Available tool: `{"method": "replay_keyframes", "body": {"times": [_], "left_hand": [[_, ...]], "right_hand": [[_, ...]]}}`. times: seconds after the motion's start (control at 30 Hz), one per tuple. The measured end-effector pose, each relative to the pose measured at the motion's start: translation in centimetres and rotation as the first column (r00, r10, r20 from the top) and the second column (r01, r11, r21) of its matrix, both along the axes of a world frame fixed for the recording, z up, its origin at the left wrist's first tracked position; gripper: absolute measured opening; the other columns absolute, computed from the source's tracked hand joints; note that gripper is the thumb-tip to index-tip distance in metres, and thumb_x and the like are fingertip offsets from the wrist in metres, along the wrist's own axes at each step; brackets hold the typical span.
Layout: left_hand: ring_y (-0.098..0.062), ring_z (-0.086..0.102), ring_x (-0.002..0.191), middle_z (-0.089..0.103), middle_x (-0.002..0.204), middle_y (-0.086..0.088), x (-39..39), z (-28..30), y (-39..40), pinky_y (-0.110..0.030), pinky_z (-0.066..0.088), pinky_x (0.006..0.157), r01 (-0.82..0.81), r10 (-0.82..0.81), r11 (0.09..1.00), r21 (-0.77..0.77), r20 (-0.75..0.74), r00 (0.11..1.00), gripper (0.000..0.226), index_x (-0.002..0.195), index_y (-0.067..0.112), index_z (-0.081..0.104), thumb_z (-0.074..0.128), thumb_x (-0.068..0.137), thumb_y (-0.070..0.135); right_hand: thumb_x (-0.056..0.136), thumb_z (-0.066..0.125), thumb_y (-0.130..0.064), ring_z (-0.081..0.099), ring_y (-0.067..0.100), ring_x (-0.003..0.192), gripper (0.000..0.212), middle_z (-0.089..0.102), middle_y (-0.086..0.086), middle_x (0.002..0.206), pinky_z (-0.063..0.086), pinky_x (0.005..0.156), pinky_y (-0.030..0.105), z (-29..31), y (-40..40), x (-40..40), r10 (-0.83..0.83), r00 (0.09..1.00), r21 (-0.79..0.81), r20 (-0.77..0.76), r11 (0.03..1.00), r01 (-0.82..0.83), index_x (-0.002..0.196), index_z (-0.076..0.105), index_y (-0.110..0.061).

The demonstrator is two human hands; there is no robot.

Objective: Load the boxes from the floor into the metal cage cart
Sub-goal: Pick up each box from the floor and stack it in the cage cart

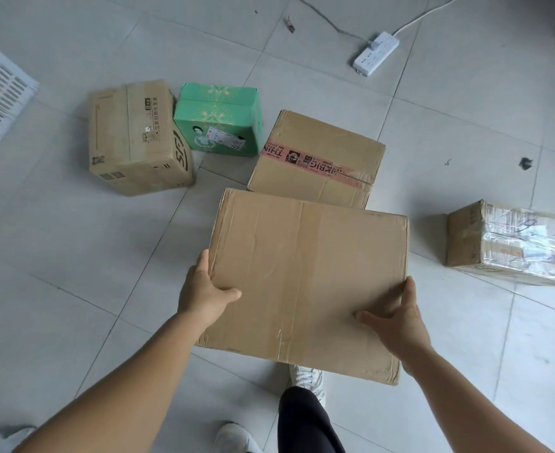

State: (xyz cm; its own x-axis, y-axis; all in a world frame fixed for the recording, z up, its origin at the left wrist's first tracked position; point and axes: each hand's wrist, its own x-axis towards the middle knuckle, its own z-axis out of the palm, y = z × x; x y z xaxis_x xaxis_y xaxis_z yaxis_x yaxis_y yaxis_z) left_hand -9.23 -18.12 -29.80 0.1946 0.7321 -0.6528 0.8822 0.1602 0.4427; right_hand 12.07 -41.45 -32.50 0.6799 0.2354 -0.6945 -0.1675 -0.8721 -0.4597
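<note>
Bare forearms without sleeves; dark, close-fitting trouser leg [305, 423]; white lace-up shoes [309, 379], one beneath each arm's span.

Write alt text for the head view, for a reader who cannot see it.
Both hands, left hand and right hand, hold a large plain cardboard box by its sides above a tiled floor. Beyond lie four more boxes: a brown box, a green box, a pink-taped box and, right, a clear-taped box.

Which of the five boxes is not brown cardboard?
The green box, on the floor between the brown box with black print and the red-taped box.
</note>
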Motion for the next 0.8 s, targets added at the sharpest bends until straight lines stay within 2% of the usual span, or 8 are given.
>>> {"method": "replay_keyframes", "body": {"times": [0.1, 0.27, 0.37, 0.43, 0.57, 0.8], "left_hand": [[-0.023, 0.037, 0.137, 0.03, 0.153, -0.001, -2.1, 3.4, -0.3, -0.034, 0.037, 0.102, -0.07, 0.069, 0.997, 0.019, 0.034, 0.997, 0.104, 0.155, 0.028, 0.012, 0.079, 0.076, 0.018], [-0.022, 0.037, 0.137, 0.029, 0.153, -0.001, -6.1, 10.8, -0.5, -0.034, 0.037, 0.103, -0.162, 0.152, 0.983, 0.087, 0.109, 0.982, 0.106, 0.154, 0.028, 0.012, 0.08, 0.074, 0.019], [-0.022, 0.04, 0.134, 0.031, 0.151, -0.001, -8.7, 15.4, -0.3, -0.034, 0.038, 0.102, -0.226, 0.205, 0.966, 0.127, 0.159, 0.966, 0.104, 0.154, 0.028, 0.013, 0.08, 0.074, 0.019], [-0.023, 0.041, 0.133, 0.031, 0.15, 0.0, -10.7, 18.5, -0.2, -0.035, 0.039, 0.102, -0.271, 0.241, 0.951, 0.151, 0.189, 0.952, 0.104, 0.154, 0.028, 0.013, 0.079, 0.074, 0.019], [-0.024, 0.043, 0.13, 0.033, 0.145, -0.003, -15.0, 24.5, 0.3, -0.036, 0.041, 0.1, -0.364, 0.308, 0.906, 0.214, 0.254, 0.917, 0.103, 0.154, 0.028, 0.013, 0.079, 0.076, 0.021], [-0.024, 0.047, 0.124, 0.035, 0.138, -0.002, -22.7, 32.5, 0.2, -0.041, 0.044, 0.103, -0.58, 0.487, 0.77, 0.265, 0.343, 0.803, 0.101, 0.154, 0.029, 0.015, 0.079, 0.076, 0.026]], "right_hand": [[0.066, 0.087, -0.029, 0.049, 0.027, 0.117, 0.122, 0.039, 0.004, 0.14, 0.048, 0.093, 0.044, 3.2, 0.8, -0.8, 0.018, 1.0, 0.066, 0.02, 0.998, -0.019, 0.153, 0.002, -0.037], [0.069, 0.087, -0.026, 0.044, 0.02, 0.104, 0.12, 0.035, 0.004, 0.139, 0.048, 0.092, 0.042, 10.5, 3.2, -2.7, 0.067, 0.995, 0.167, 0.071, 0.983, -0.078, 0.154, 0.002, -0.038], [0.065, 0.087, -0.033, 0.047, 0.027, 0.114, 0.123, 0.034, 0.002, 0.138, 0.049, 0.095, 0.048, 14.9, 5.2, -4.1, 0.117, 0.988, 0.193, 0.102, 0.972, -0.135, 0.152, -0.001, -0.043], [0.062, 0.088, -0.035, 0.048, 0.032, 0.117, 0.124, 0.035, 0.001, 0.135, 0.051, 0.093, 0.051, 17.8, 6.8, -5.2, 0.149, 0.98, 0.213, 0.129, 0.961, -0.174, 0.15, 0.001, -0.046], [0.064, 0.088, -0.031, 0.046, 0.031, 0.121, 0.121, 0.033, 0.004, 0.144, 0.051, 0.093, 0.048, 23.5, 10.4, -7.5, 0.229, 0.958, 0.276, 0.173, 0.922, -0.27, 0.152, 0.007, -0.04], [0.064, 0.087, -0.032, 0.04, 0.035, 0.127, 0.123, 0.033, 0.006, 0.142, 0.042, 0.103, 0.052, 32.0, 17.8, -12.4, 0.421, 0.875, 0.353, 0.241, 0.802, -0.483, 0.153, 0.003, -0.04]]}}
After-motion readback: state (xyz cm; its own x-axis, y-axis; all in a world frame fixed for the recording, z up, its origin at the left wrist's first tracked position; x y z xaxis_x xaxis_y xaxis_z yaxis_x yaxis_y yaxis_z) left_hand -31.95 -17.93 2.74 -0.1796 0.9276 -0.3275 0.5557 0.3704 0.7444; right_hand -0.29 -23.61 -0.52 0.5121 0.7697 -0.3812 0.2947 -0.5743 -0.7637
